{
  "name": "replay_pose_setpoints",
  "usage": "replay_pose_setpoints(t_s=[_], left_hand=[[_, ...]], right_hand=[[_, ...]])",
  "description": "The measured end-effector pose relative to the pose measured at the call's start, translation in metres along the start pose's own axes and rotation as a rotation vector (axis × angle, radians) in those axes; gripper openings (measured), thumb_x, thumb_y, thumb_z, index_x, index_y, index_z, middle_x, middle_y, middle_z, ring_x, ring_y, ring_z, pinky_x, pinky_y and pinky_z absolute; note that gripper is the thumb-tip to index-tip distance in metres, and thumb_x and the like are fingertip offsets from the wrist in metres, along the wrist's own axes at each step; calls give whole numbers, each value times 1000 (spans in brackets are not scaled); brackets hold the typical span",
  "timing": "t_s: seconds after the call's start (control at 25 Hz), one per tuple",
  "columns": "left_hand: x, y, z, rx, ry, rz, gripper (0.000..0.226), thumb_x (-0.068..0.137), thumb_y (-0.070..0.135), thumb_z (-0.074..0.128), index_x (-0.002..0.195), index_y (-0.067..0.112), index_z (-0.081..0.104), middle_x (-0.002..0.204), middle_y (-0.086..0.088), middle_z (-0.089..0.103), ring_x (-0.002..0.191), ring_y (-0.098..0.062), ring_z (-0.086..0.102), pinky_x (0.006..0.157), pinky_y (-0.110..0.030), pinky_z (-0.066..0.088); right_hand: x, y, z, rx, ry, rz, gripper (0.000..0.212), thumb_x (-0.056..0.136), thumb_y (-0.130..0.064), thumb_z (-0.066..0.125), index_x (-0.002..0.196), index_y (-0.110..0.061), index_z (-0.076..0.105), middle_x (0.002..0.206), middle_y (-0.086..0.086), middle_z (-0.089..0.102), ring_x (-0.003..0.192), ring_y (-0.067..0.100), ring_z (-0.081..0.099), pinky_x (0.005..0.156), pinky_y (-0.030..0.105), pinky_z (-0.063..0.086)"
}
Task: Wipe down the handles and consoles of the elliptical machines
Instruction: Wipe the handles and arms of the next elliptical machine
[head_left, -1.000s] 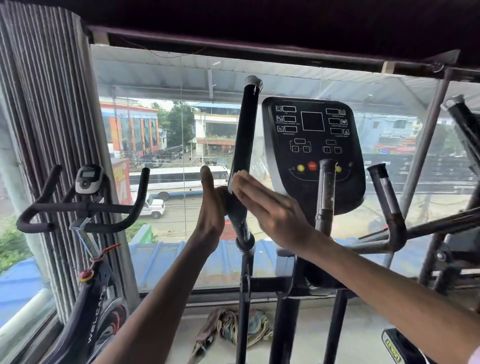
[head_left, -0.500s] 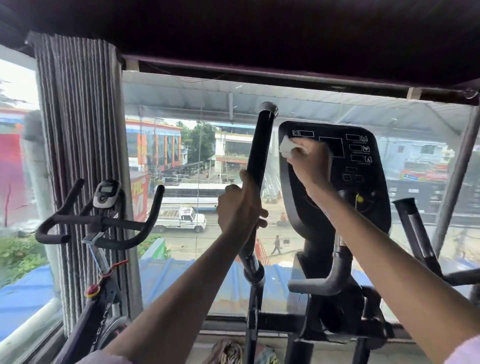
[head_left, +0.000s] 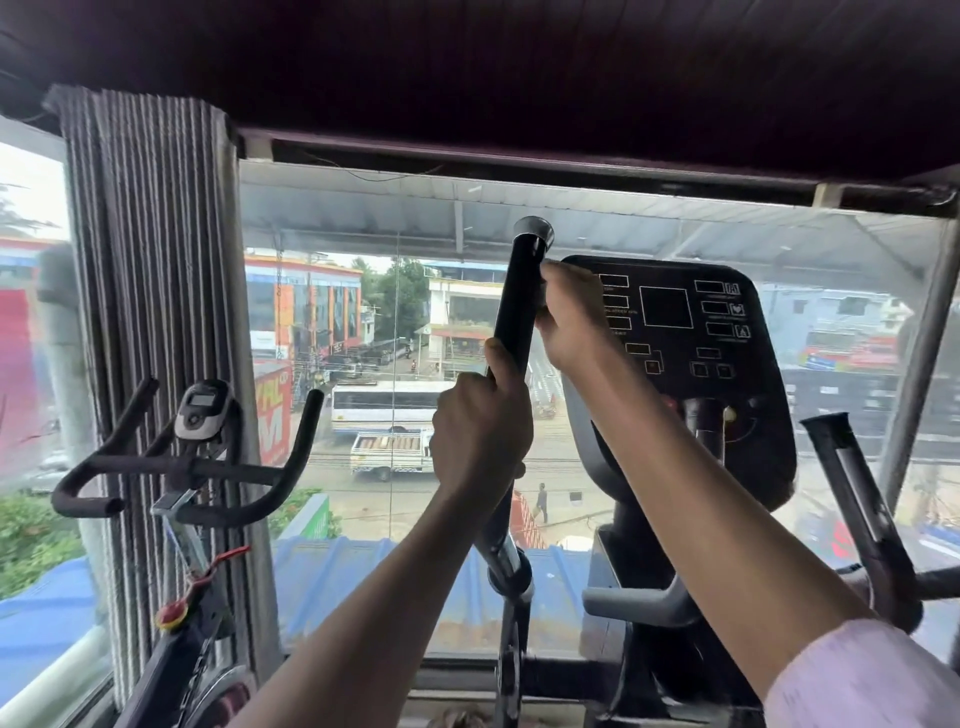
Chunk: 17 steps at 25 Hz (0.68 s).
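Beside a street-facing gym window, the left hand (head_left: 480, 431) clenches the elliptical's black left handle (head_left: 519, 306) to steady it, while higher up the right hand (head_left: 571, 317) curls around it, seemingly wiping, before the console (head_left: 691, 332) behind.

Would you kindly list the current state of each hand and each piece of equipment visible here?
left hand: grips the black handle, low down
right hand: curled round the handle near its top; no cloth visible
black handle: upright, slightly tilted, held by both hands
console: screen dark, untouched
right-side handle: free, nobody holding it
exercise bike: unused, handlebars free
curtain: gathered beside the window
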<state>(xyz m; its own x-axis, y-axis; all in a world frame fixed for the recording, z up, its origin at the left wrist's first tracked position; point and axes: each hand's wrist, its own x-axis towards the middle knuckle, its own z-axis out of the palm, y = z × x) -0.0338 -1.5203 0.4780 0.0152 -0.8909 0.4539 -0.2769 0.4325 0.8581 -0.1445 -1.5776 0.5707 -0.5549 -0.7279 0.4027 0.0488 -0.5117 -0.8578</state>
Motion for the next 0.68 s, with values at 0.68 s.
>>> replay_pose_setpoints(t_s=[0.68], left_hand=[[3,-7,3,49,6,86,60,99,55,16,103,18,62,79,-7,64,69,-33,62,67,-40,52]], right_hand=[[-1,-8,-16,142,-231,169,32,78,12,33,92,4,61,83,22,62,67,19,65,56,26,55]])
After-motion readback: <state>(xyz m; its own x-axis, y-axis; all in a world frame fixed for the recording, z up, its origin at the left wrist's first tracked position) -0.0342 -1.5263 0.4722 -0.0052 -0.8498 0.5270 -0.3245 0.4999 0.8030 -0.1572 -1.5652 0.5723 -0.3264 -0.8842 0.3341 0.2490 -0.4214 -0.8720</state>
